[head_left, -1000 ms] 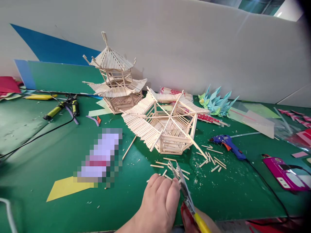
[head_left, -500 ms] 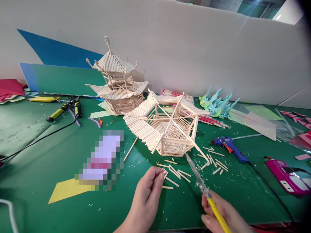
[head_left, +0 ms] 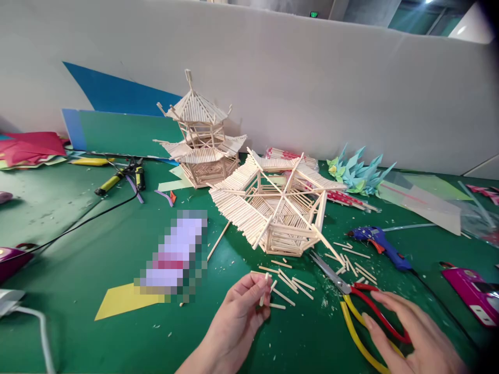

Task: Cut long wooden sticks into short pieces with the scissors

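Observation:
My left hand (head_left: 244, 317) pinches a short wooden stick (head_left: 266, 285) upright between thumb and fingers, just in front of several loose cut sticks (head_left: 288, 280) on the green table. My right hand (head_left: 417, 332) is at the red and yellow handles of the scissors (head_left: 339, 283), its thumb and fingers apart. The scissors appear to lie on the table, tips toward the half-built stick pavilion (head_left: 268, 208). That pavilion has a hexagonal base, crossed roof beams and a slatted roof along its left and back sides.
A taller stick pagoda (head_left: 198, 130) stands behind left. To the right are a blue glue gun (head_left: 380, 246) with its cord and a magenta box (head_left: 471, 293). Pliers (head_left: 117, 179), yellow paper (head_left: 120, 301), a blurred-out flat object (head_left: 175, 249) and folded teal paper (head_left: 356, 171) lie around.
The scissors have gone from upright in my right hand to lying with handles spread, and that hand's fingers have parted. My left hand has turned, showing the stick. The view has shifted left.

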`<state>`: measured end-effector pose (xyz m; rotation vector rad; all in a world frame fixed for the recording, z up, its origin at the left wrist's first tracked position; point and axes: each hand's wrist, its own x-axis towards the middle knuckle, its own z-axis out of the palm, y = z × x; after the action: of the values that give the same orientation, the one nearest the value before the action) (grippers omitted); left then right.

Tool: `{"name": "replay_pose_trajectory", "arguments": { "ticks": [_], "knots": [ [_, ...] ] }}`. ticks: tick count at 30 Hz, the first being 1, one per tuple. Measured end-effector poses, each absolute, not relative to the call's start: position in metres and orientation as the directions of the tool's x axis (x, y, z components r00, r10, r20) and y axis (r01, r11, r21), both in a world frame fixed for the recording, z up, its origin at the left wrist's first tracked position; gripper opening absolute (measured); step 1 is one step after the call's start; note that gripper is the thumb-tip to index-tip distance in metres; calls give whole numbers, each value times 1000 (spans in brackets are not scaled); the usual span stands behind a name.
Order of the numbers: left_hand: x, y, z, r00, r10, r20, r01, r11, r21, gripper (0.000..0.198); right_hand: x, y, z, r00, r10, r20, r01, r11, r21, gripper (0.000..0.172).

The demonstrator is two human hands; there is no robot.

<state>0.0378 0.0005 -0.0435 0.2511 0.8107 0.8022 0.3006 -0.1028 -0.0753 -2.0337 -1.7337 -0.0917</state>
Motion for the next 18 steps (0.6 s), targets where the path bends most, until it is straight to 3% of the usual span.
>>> {"name": "replay_pose_trajectory", "arguments": {
  "ticks": [3,4,6,9,11,13,15,16,17,18],
  "knots": [
    [46,-5,-47,478,715,-510,-551,696,460,13,245,-83,-57,257,939,229,711,-23,-703,23],
    [49,-8,-49,505,709,-491,-549,704,451,15,225,-76,-54,190,966,174,595,28,-803,24],
    [54,-12,-54,558,699,-446,-545,715,438,19,192,-62,-51,223,967,126,319,50,-946,27],
    [58,-17,-62,580,714,-392,-527,696,488,30,167,-48,-55,229,971,73,60,60,-996,22],
    [56,-17,-65,560,735,-381,-480,663,575,35,167,-41,-58,266,962,65,16,63,-998,24],
    [49,-12,-65,484,800,-354,-382,557,737,34,173,-35,-61,315,946,73,23,69,-997,26],
    [36,0,-60,325,925,-195,-96,238,967,27,181,-29,-65,367,925,103,78,80,-994,24],
    [28,9,-57,242,970,-4,195,-44,980,25,184,-26,-68,391,909,141,126,99,-987,22],
    [20,19,-52,241,960,142,509,-250,824,26,186,-24,-71,411,890,200,182,135,-974,19],
    [13,30,-48,257,947,191,780,-320,537,29,188,-22,-75,423,864,275,244,183,-952,15]
  ]
}}
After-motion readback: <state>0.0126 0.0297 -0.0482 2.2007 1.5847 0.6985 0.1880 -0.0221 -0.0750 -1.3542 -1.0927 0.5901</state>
